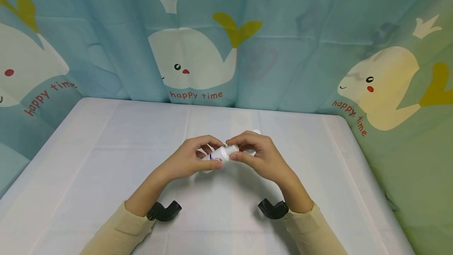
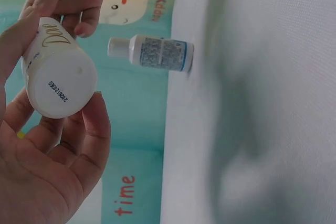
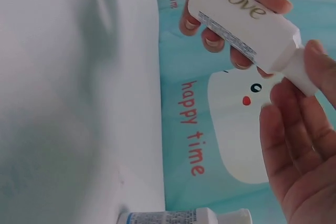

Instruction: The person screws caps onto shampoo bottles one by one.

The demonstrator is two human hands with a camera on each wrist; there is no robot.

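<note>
A small white Dove bottle (image 1: 218, 154) is held tilted above the table. My left hand (image 1: 194, 157) grips its body, thumb on the near side and fingers behind. In the left wrist view the round base of the bottle (image 2: 63, 85) faces the camera. My right hand (image 1: 261, 153) pinches the cap (image 3: 299, 72) between thumb and fingers, and the cap sits on the bottle's neck. Another small white bottle (image 2: 157, 52), with a printed label and a blue band near its base, stands upright on the table, mostly hidden behind my right hand in the head view.
A white cloth covers the table (image 1: 116, 192). Behind it and along the sides hangs a blue and green curtain (image 1: 290, 70) printed with whales. A black curved piece is at each wrist, the left one (image 1: 166, 211) and the right one (image 1: 272, 209) both over the table.
</note>
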